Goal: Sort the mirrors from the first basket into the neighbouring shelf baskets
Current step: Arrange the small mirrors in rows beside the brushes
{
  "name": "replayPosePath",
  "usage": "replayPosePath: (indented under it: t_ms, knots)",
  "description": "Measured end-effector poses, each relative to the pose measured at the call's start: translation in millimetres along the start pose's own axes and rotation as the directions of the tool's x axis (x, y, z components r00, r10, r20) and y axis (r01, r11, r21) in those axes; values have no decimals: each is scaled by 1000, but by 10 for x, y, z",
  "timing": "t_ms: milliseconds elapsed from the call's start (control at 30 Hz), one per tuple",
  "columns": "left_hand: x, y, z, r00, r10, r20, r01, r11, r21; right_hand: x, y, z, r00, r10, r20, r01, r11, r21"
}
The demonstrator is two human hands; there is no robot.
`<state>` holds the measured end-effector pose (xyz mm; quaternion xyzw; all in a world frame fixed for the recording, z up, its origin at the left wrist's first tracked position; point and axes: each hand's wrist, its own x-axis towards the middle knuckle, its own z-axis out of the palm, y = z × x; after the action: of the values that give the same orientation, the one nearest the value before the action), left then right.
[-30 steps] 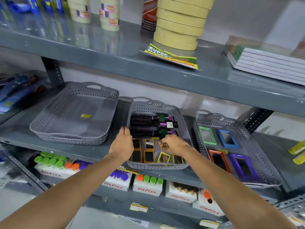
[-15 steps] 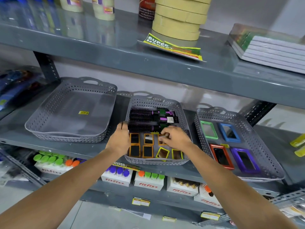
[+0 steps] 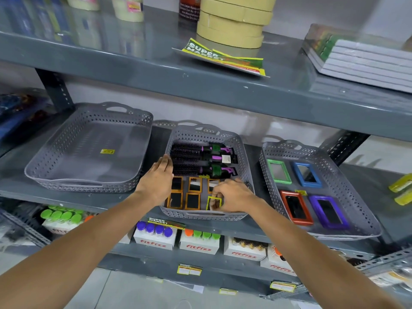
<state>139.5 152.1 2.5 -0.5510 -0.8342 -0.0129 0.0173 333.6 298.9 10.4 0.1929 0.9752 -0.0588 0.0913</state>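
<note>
On the grey metal shelf (image 3: 73, 198) three grey perforated plastic baskets sit in a row. The left basket (image 3: 89, 150) holds nothing but a small yellow sticker on its floor, so it looks reserved as one of the sorting spots.

The left hand (image 3: 157, 181) lies flat and open, fingers together, against the near-left wall of the middle basket (image 3: 245, 157); I judge it is steadying that basket while the other hand works. Inside, black round hairbrushes with purple and green handles (image 3: 200, 157) fill the back half, and small orange-framed rectangular mirrors (image 3: 192, 200) lie in two rows along the front. The right hand (image 3: 231, 196) curls over the front-right corner, its fingertips pinching the edge of a small yellow-green-framed mirror (image 3: 214, 202), which still rests in the basket; this seems to be the piece being picked out.

The right basket (image 3: 361, 217) carries four larger framed mirrors laid flat and apart: green (image 3: 278, 171) and blue (image 3: 307, 173) at the back, red (image 3: 295, 207) and purple (image 3: 328, 210) in front, apparently grouped by size.
</note>
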Motion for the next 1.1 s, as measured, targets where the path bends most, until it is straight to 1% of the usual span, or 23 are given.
replayPosePath:
  t_ms: [133, 200, 267, 333, 367, 433, 500, 600, 833, 967, 1033, 1100]
  knots:
    - [9, -2, 0, 1000, -10, 6, 11, 1000, -18, 21, -5, 10, 1000, -2, 10, 2, 1000, 5]
    - [1, -9, 2, 1000, -11, 16, 11, 1000, -17, 9, 32, -48, 1000, 10, 11, -11, 998, 65]
    - [4, -15, 11, 1000, -13, 21, 13, 1000, -9, -11, 143, -182, 998, 50, -24, -46, 987, 154]
    - [9, -12, 22, 1000, 3, 24, -3, 1000, 27, -44, 283, -336, 994, 84, -64, -73, 984, 160]
    - [12, -11, 28, 1000, 9, 28, -10, 999, 43, -62, 342, -394, 995, 89, -45, -83, 989, 123]
    - [7, -8, 32, 999, 5, 32, -7, 999, 48, -109, 387, -447, 995, 81, 58, -81, 997, 2]
    - [3, -11, 36, 999, 4, 34, -5, 999, 46, -151, 361, -396, 987, 54, 152, -34, 991, -129]
    - [3, -3, 36, 999, 26, 43, -29, 996, 83, -167, 319, -289, 987, 6, 162, 30, 975, -219]
    - [-2, 15, 13, 1000, 24, 21, -25, 998, 65, -138, 323, -250, 988, -25, 151, 56, 978, -203]
    - [-34, 26, -5, 998, 50, -33, -47, 995, 83, -142, 348, -240, 989, -33, 147, 60, 982, -177]
    - [-57, 31, -19, 998, 35, -59, -32, 998, 54, -117, 400, -293, 994, -8, 113, 20, 994, -112]
    - [-62, 35, -25, 997, 32, -70, -29, 998, 51, -53, 468, -364, 998, 54, 29, -52, 997, -50]
